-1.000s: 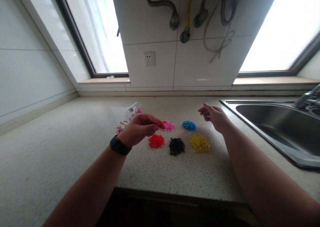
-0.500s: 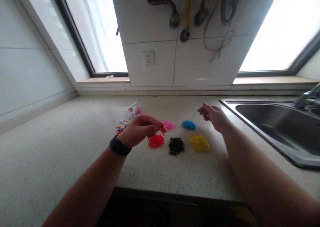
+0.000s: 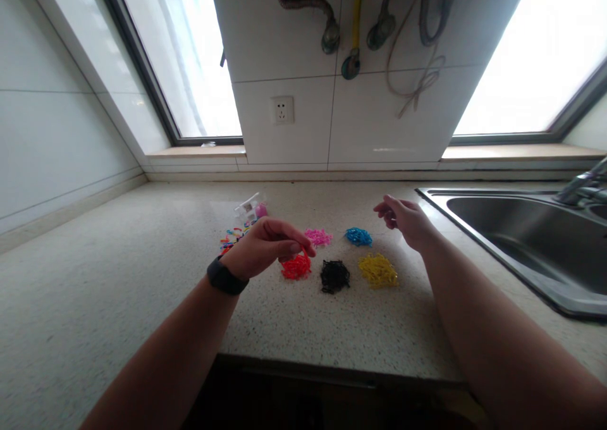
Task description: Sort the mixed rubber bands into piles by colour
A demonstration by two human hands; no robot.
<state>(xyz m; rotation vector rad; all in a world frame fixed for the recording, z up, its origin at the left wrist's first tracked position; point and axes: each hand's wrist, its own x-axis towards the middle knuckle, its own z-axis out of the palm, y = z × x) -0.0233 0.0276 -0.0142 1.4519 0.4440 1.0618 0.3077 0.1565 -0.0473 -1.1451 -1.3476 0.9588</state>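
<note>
- The left hand's (image 3: 272,246) grip is pinching a little red piece (image 3: 304,251).
- A second ago it poked toward 3 o'clock; now it tips down above the red pile (image 3: 294,269), at 5 o'clock from that hand.
- The right hand (image 3: 403,220) stayed put; I can't tell its grip.

Little bright piles on a speckled tabletop (image 3: 142,278).
The top is pale with tiny dark dots. In the near row sit a red pile (image 3: 294,269), a black pile (image 3: 335,276) and a yellow pile (image 3: 378,271), all apart. Behind them are a pink pile (image 3: 319,237) and a blue pile (image 3: 359,236). To the left lie mixed-colour bits (image 3: 232,236), with a clear box (image 3: 246,207) just behind.
</note>
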